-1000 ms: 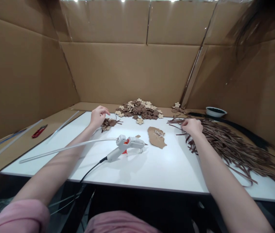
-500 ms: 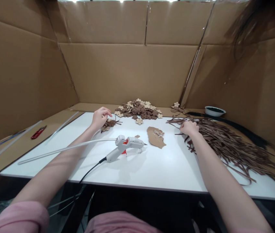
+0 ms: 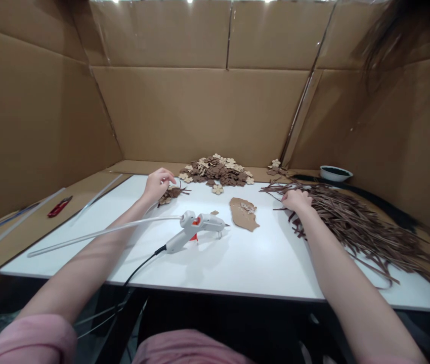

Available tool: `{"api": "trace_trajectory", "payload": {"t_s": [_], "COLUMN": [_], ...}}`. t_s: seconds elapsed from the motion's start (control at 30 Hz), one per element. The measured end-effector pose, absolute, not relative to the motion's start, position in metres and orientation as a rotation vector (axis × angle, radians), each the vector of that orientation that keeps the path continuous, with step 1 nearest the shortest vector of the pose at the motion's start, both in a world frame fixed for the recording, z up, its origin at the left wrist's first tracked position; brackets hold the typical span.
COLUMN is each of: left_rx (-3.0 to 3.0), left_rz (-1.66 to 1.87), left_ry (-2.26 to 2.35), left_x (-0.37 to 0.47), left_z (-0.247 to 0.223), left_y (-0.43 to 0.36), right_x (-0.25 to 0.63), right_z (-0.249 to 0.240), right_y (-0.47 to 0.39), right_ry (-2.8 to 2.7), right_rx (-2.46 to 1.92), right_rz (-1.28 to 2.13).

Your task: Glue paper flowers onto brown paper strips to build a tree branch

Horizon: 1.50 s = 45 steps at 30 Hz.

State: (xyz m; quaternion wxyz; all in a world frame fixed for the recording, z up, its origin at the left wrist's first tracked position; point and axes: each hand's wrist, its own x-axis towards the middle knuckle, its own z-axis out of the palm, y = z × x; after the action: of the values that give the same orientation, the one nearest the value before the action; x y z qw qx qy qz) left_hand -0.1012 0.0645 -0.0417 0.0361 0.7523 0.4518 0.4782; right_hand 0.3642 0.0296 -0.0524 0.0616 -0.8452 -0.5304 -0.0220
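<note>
My left hand [image 3: 159, 184] is at the left, beside a small heap of finished-looking flowers with thin brown strips [image 3: 169, 194]. Its fingers are loosely bent and apart, with nothing visible in them. At the right, my right hand [image 3: 297, 200] has its fingertips pinched together at the near left end of a big bundle of brown strips [image 3: 355, 220]. A strip shows at those fingertips, though the grip itself is partly hidden. Between my hands a white glue gun [image 3: 190, 233] rests on its wire stand, nozzle to the right, a long clear glue stick [image 3: 104, 231] in its back.
A pile of brown and tan flower cut-outs [image 3: 218, 172] lies at the back, a single flower [image 3: 217, 189] before it. A torn cardboard piece [image 3: 244, 215] bears glue. A white bowl [image 3: 335, 174] stands back right; a red cutter [image 3: 59, 207] lies left. Cardboard walls [image 3: 200, 111] surround the table.
Almost nothing differs. Both hands stay in place, with only a very slight shift of the fingers at most.
</note>
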Motion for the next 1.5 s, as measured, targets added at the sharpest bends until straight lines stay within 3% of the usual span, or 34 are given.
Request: {"api": "trace_trajectory", "payload": {"t_s": [0.3, 0.8, 1.03, 1.5], "left_rx": [2.327, 2.273, 2.311, 1.900], "left_rz": [1.453, 1.419, 1.332, 1.160], "left_ry": [1.410, 1.258, 1.217, 0.940], "left_x": [-0.102, -0.075, -0.072, -0.053], "left_z": [-0.042, -0.030, -0.032, -0.024], "left_y": [0.065, 0.049, 0.049, 0.040], "right_x": [0.364, 0.337, 0.332, 0.266], "right_z": [-0.043, -0.018, -0.008, 0.002], "right_y": [0.027, 0.016, 0.006, -0.003], "right_ry": [-1.499, -1.387, -1.242, -1.708], "right_rx": [-2.313, -1.424, -1.413, -0.953], "right_rz": [-0.124, -0.263, -0.422, 0.330]}}
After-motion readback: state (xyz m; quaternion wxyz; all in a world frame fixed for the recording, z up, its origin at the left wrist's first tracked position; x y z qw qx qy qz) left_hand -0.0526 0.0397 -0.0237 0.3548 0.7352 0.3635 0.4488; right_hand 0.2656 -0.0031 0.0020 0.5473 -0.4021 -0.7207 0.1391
